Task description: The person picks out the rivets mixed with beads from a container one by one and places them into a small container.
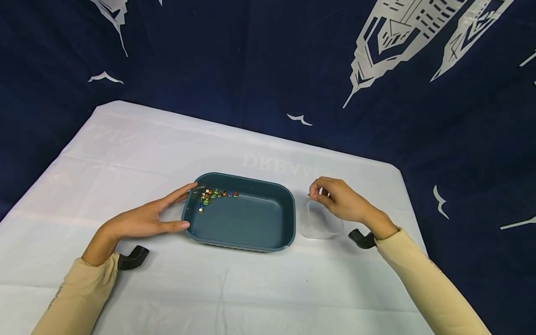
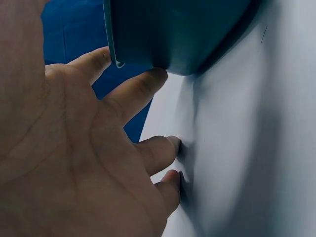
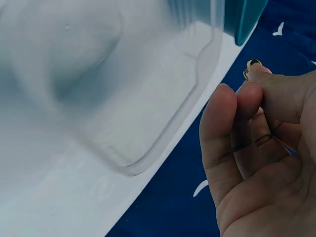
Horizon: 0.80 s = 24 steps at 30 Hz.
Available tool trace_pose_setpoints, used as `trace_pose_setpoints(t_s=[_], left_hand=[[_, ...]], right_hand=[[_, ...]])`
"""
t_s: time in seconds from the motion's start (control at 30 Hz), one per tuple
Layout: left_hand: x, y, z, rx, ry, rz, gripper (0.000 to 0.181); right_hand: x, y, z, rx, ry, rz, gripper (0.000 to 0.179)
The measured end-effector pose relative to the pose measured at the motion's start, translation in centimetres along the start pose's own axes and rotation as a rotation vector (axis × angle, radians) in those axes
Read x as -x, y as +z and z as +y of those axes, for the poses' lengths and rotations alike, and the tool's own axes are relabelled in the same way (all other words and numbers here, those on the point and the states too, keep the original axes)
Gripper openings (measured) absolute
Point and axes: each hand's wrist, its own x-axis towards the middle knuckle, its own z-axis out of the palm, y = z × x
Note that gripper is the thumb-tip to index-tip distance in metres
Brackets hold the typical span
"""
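Observation:
A dark teal plastic basin sits on the table, with small gold-rimmed coloured charms gathered in its far left corner. My left hand spreads around the basin's left end. Its thumb and fingers are fairly straight and touch the wall, as the left wrist view also shows. To the right of the basin stands a clear plastic container. Over its far rim, my right hand pinches one small gold-rimmed charm between thumb and fingertips; the fingers partly hide it.
A white cloth covers the table, and a dark blue curtain with white prints hangs behind it. Black curved pieces stick out by both wrists. Beige sleeves cover the forearms.

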Motion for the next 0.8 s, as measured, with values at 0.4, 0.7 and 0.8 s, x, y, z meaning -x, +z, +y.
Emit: trace_pose_setpoints(t_s=[0.4,0.7,0.8], left_hand=[[-0.3,0.1,-0.2,0.007,0.005,-0.003,0.088],[-0.1,0.1,0.0,-0.013,-0.008,-0.005,0.089],[0.0,0.0,0.1,-0.018,-0.008,-0.002,0.089]], right_hand=[[1.9,0.2,1.3,0.015,0.037,-0.012,0.004],[2.7,0.5,1.8,0.019,0.027,0.003,0.003],[2.7,0.6,1.8,0.015,0.031,-0.002,0.004]])
